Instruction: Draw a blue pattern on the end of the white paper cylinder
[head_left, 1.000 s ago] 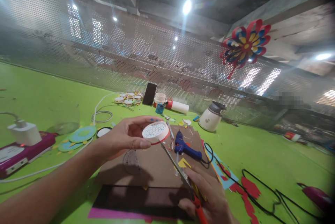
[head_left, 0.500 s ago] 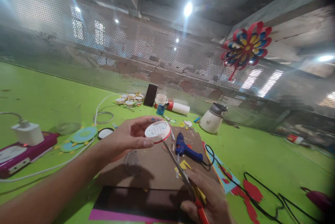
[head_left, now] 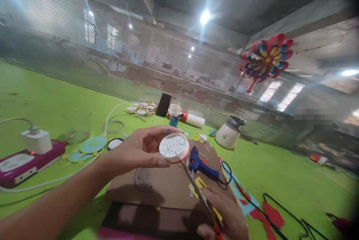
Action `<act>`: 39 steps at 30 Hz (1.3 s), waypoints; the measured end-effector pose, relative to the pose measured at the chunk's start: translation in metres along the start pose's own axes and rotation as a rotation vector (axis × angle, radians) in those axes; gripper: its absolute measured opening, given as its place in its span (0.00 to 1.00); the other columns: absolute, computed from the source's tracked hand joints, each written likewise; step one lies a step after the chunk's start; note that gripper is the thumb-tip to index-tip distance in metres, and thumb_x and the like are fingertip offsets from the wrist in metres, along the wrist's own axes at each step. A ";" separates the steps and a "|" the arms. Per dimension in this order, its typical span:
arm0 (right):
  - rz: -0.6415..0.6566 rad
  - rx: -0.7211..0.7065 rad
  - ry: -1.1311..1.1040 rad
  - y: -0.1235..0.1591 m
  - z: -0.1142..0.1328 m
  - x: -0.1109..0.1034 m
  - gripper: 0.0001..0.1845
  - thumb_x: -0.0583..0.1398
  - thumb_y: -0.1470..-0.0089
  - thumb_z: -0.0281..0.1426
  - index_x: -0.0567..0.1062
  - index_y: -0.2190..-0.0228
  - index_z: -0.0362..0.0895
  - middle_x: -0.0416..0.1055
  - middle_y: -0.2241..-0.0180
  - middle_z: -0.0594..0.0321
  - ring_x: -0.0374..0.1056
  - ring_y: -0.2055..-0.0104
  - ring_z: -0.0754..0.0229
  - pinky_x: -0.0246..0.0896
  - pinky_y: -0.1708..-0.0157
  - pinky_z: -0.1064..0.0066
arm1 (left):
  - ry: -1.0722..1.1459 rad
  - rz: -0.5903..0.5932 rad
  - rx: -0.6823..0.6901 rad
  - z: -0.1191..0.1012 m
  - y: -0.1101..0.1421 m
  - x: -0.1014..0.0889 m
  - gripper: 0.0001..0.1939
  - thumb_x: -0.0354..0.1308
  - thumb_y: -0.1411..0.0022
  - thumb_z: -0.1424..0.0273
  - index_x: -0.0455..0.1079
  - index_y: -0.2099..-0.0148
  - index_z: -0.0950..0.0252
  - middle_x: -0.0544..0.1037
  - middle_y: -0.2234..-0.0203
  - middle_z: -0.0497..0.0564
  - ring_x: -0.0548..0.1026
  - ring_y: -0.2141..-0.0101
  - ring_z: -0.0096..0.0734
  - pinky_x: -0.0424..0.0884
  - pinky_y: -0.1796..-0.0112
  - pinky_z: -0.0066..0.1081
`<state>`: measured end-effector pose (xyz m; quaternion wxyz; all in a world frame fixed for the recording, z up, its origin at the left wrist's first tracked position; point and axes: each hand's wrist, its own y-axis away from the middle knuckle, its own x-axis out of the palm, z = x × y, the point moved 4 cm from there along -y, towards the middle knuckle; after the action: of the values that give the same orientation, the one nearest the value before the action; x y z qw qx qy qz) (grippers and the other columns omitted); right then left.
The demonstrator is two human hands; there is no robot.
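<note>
My left hand [head_left: 143,150] grips a round white disc [head_left: 174,146] by its left edge, fingers behind and thumb in front. Its face carries blue-green dots and crossing dark lines, and a red band runs along the lower rim. In my right hand [head_left: 224,210] are scissors [head_left: 203,200] with orange-red handles. Their blades point up and left, the tips at the underside of the disc; whether they touch it I cannot tell. Below lies a brown cardboard sheet [head_left: 171,191] with a clear protractor [head_left: 143,179]. A blue glue gun [head_left: 203,166] rests right of the disc.
A purple power strip [head_left: 33,167] with a white charger [head_left: 36,142] stands at left. Behind are a phone [head_left: 163,104], a blue jar [head_left: 174,120], a white roll [head_left: 193,120] and a white kettle [head_left: 228,133]. Black cable [head_left: 280,210] and red scraps [head_left: 273,214] lie at right.
The view has shifted slightly, so the scene sits a little lower and to the right. The disc's face has tilted more toward me. Both hands keep their hold.
</note>
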<state>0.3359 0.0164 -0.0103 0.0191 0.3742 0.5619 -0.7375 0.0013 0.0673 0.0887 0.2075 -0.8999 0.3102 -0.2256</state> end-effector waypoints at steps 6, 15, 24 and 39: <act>0.105 -0.058 -0.035 -0.005 0.004 0.002 0.33 0.69 0.15 0.58 0.95 0.34 0.44 0.97 0.52 0.43 0.99 0.54 0.43 0.94 0.52 0.69 | -0.071 0.069 0.086 -0.014 0.009 0.009 0.30 0.94 0.30 0.71 0.96 0.30 0.46 0.97 0.36 0.51 0.93 0.35 0.38 0.83 0.31 0.31; 0.098 -0.088 -0.003 0.000 -0.002 0.000 0.38 0.65 0.14 0.63 0.95 0.34 0.45 0.97 0.49 0.39 1.00 0.51 0.41 0.95 0.50 0.67 | -0.059 0.101 0.090 -0.014 0.007 0.010 0.34 0.93 0.30 0.77 0.95 0.28 0.46 0.97 0.34 0.50 0.93 0.34 0.37 0.83 0.31 0.30; -0.059 0.023 -0.050 -0.002 0.011 0.015 0.41 0.63 0.16 0.67 0.96 0.39 0.45 0.94 0.58 0.45 0.96 0.61 0.47 0.92 0.59 0.70 | -0.065 0.128 0.084 -0.012 0.006 0.008 0.33 0.95 0.30 0.70 0.95 0.29 0.42 0.98 0.35 0.49 0.93 0.35 0.34 0.82 0.32 0.28; 0.042 -0.077 0.036 0.005 -0.001 0.005 0.38 0.71 0.20 0.65 0.95 0.34 0.47 0.98 0.47 0.42 1.00 0.48 0.40 0.95 0.47 0.65 | -0.044 -0.017 -0.010 -0.002 0.004 -0.001 0.34 0.99 0.39 0.61 0.97 0.33 0.52 0.98 0.39 0.58 0.95 0.41 0.47 0.89 0.38 0.37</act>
<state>0.3356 0.0171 -0.0174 0.0390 0.3981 0.5821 -0.7079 -0.0026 0.0649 0.0882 0.2080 -0.9082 0.2992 -0.2059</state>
